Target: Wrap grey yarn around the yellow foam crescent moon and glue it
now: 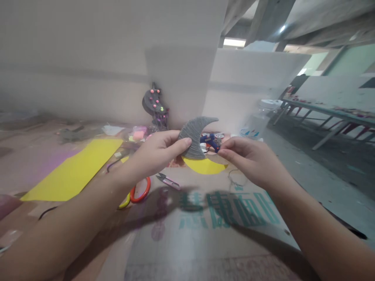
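Observation:
My left hand grips a crescent moon wrapped in grey yarn, its thumb lying across the front. To the right of the moon, my right hand is closed in a pinch; whatever is between the fingertips is too small to make out. A thin loop of grey yarn shows under that hand. Behind the moon's inner curve and partly hidden is a blue glue gun. Yellow paper with a rounded edge lies below the moon.
Thread snips and scissors with red and yellow handles lie near my left forearm. A yellow sheet is at left. A decorated dark crescent stands against the white board. A clear jar is at back right.

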Demonstrator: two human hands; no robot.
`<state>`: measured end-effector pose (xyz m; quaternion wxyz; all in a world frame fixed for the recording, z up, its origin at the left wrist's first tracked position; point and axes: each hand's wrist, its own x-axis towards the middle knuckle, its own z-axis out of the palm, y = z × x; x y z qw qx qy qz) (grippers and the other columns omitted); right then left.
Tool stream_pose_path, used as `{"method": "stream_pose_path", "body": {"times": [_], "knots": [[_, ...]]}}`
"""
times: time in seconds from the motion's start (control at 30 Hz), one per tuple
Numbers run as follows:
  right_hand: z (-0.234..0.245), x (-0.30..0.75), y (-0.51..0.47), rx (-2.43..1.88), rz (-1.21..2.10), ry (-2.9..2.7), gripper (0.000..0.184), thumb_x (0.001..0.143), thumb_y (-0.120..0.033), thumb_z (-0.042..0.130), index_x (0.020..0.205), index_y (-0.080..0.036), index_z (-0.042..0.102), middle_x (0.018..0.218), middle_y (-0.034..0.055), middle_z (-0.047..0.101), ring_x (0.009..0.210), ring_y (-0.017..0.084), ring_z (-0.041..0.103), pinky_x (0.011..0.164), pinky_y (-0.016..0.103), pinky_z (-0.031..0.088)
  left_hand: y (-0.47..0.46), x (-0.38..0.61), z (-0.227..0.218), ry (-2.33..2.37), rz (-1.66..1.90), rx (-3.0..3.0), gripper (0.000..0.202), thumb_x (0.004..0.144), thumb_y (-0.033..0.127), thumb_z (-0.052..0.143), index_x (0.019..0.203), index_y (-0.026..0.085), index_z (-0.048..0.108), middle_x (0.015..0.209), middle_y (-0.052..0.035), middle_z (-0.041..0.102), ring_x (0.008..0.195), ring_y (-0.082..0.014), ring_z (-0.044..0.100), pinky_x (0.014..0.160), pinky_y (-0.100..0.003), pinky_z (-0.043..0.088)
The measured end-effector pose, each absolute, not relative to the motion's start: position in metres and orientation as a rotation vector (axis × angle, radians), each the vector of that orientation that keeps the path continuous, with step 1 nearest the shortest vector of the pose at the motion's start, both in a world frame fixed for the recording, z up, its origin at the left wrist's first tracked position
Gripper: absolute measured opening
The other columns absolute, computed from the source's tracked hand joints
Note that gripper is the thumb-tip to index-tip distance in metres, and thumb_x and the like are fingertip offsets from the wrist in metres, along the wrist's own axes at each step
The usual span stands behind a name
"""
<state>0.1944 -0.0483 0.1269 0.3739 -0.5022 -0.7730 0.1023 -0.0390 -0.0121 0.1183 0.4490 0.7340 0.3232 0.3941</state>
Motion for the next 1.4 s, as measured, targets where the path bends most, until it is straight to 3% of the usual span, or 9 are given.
{"method": "stream_pose_path", "body": {"times": [0.37,0.53,0.63,0.77,0.93,1.03,1.1,1.23,1.4], "knots": [[0.12,0.199,-0.041,-1.212,0.531,-1.91,0.03,0.085,-0.047,0.06,0.077,-0.018,0.062,0.073,0.0007,0.059,0.067,0.013,0.051,0.057,0.025,0.038,-0.008,-0.041,0.116,0.809,0.833,1.803,0.034,0.087,0.049,0.054,0.085,0.016,0.063,0.071,-0.0015,0.062,0.062,-0.0132,0.058,0.056,-0.025,0.048],[0.121,0.195,-0.037,-1.262,0.595,-1.974,0.024,0.086,-0.039,0.059,0.075,-0.017,0.061,0.069,0.0004,0.059,0.063,0.013,0.053,0.058,0.026,0.042,-0.01,-0.039,0.117,0.775,0.826,1.791,0.032,0.087,0.048,0.054,0.082,0.018,0.064,0.069,0.0003,0.06,0.059,-0.0109,0.056,0.054,-0.023,0.045],[0.123,0.195,-0.037,-1.233,0.38,-2.036,0.014,0.086,-0.031,0.06,0.089,-0.019,0.065,0.09,0.0051,0.068,0.086,0.02,0.062,0.078,0.034,0.048,-0.01,-0.039,0.119,0.801,0.854,1.815,0.031,0.087,0.046,0.055,0.081,0.017,0.064,0.069,0.001,0.058,0.059,-0.0096,0.054,0.055,-0.022,0.044],[0.125,0.197,-0.043,-1.139,0.347,-1.911,0.021,0.09,-0.032,0.056,0.107,-0.023,0.066,0.121,0.0076,0.064,0.115,0.023,0.056,0.099,0.04,0.041,-0.008,-0.04,0.119,0.819,0.882,1.834,0.033,0.087,0.047,0.055,0.08,0.016,0.061,0.069,0.0005,0.057,0.058,-0.0105,0.053,0.054,-0.023,0.044],[0.126,0.191,-0.05,-1.115,0.67,-1.852,0.024,0.089,-0.038,0.059,0.104,-0.022,0.068,0.112,0.0062,0.069,0.085,0.015,0.063,0.071,0.028,0.05,-0.009,-0.039,0.119,0.803,0.879,1.866,0.033,0.087,0.048,0.055,0.08,0.016,0.062,0.07,0.0005,0.057,0.06,-0.0109,0.054,0.055,-0.022,0.044],[0.123,0.193,-0.046,-1.047,0.971,-1.821,0.029,0.089,-0.041,0.058,0.108,-0.019,0.065,0.109,0.0075,0.07,0.051,0.005,0.049,0.047,0.021,0.042,-0.01,-0.041,0.12,0.795,0.855,1.863,0.032,0.087,0.047,0.054,0.081,0.017,0.062,0.068,0.0004,0.058,0.06,-0.0114,0.054,0.056,-0.023,0.045],[0.12,0.197,-0.042,-0.982,1.173,-1.761,0.033,0.09,-0.043,0.057,0.112,-0.019,0.062,0.114,0.0095,0.068,0.043,0.002,0.04,0.039,0.02,0.035,-0.01,-0.043,0.12,0.769,0.86,1.834,0.032,0.088,0.047,0.053,0.083,0.017,0.062,0.067,0.0001,0.058,0.061,-0.0121,0.054,0.057,-0.024,0.045],[0.12,0.201,-0.041,-0.927,1.517,-1.61,0.038,0.087,-0.043,0.061,0.119,-0.024,0.059,0.121,0.0095,0.064,0.048,0.005,0.049,0.038,0.02,0.039,-0.011,-0.043,0.12,0.755,0.881,1.793,0.028,0.087,0.044,0.056,0.083,0.017,0.062,0.071,-0.0008,0.06,0.062,-0.0121,0.055,0.058,-0.024,0.046],[0.118,0.194,-0.043,-0.9,1.411,-1.623,0.03,0.082,-0.04,0.069,0.104,-0.02,0.068,0.077,0.0002,0.063,0.059,0.008,0.053,0.05,0.02,0.042,-0.011,-0.04,0.119,0.788,0.871,1.875,0.03,0.086,0.045,0.055,0.08,0.017,0.063,0.068,-0.0002,0.061,0.061,-0.0124,0.057,0.058,-0.024,0.046]]}}
